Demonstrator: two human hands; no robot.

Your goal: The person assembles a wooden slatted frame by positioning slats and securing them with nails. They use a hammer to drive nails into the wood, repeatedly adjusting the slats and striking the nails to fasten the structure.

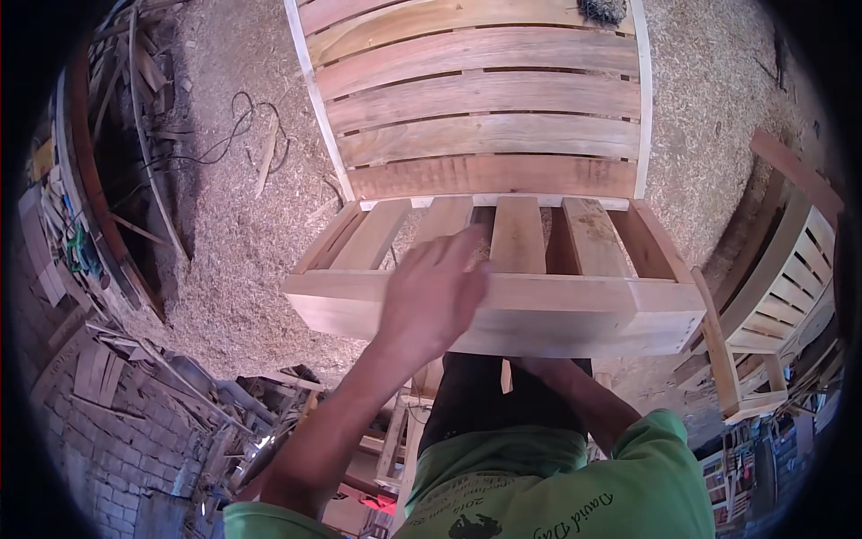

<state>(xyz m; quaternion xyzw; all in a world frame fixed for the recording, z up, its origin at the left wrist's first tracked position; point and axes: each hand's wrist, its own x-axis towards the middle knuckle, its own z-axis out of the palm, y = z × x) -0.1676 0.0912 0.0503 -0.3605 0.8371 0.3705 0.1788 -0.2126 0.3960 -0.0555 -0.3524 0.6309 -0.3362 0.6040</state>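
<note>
- Wooden front rail (584, 314) could splinter my left hand (431, 292) if it slides; fingers too blurred to tell.
- My right hand is hidden; finger state I cannot tell.

Shavings-strewn floor (709, 99) at two o'clock. Dark, thin cord (214, 163) snaking over shavings at ten o'clock, narrow wood offcut (267, 160) just beside it. Blue-green tangle (83, 259) at nine, too small to identify. Loose boards (97, 373) between eight and nine, near grey block wall (121, 472) at eight. Another pale slatted wooden piece (765, 265) at three o'clock, reddish board (795, 169) just above, nearer two.
</note>
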